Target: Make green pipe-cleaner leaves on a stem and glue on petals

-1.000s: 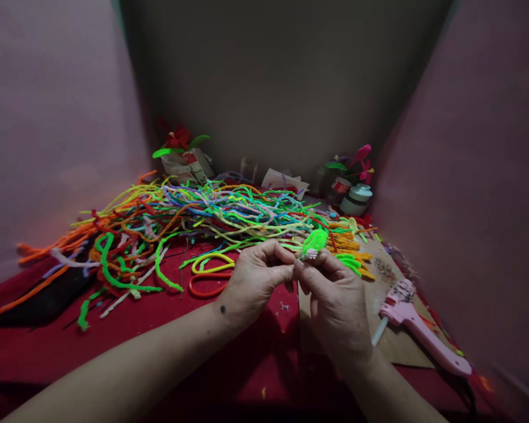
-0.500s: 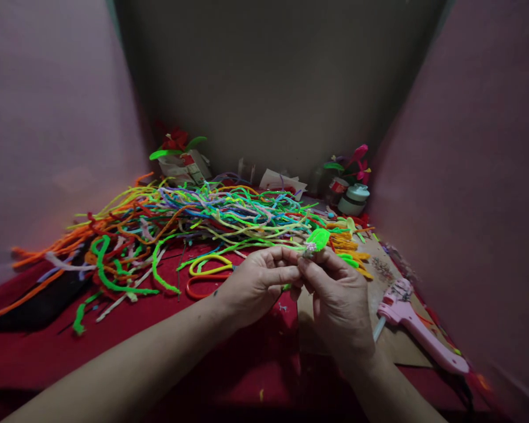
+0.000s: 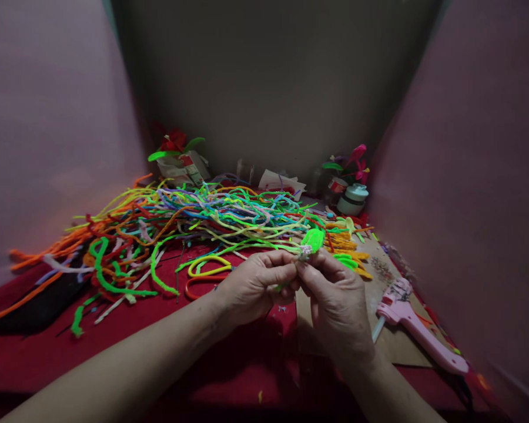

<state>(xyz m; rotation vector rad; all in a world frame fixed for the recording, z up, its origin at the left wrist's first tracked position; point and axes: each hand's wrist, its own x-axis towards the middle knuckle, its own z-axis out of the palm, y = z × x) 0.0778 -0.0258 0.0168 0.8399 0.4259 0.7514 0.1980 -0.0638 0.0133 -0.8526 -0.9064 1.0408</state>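
Observation:
Fingertips of my left hand [image 3: 258,285] and my right hand [image 3: 337,299] meet near the middle of the view, pinching a small piece together. At its top is a bright green fuzzy leaf shape [image 3: 312,239], with a cluster of tiny pale pink beads or buds [image 3: 305,251] at the leaf's lower left. A bit of green also shows below the fingers. The part between the fingertips is hidden. Scissors with yellow and red handles [image 3: 209,267] lie just left of my left hand.
A heap of colourful pipe cleaners [image 3: 229,211] spreads across the red cloth [image 3: 127,364]. On the right, a pink glue gun [image 3: 423,335] rests on a brown board [image 3: 408,352]. Behind stand a pale green jar [image 3: 353,200], red flowers [image 3: 174,141] and pink flowers [image 3: 359,158].
The green leaf and bead cluster have shifted slightly left and tilted more upright between the fingertips. Both hands keep their pinch, my right hand a little further left.

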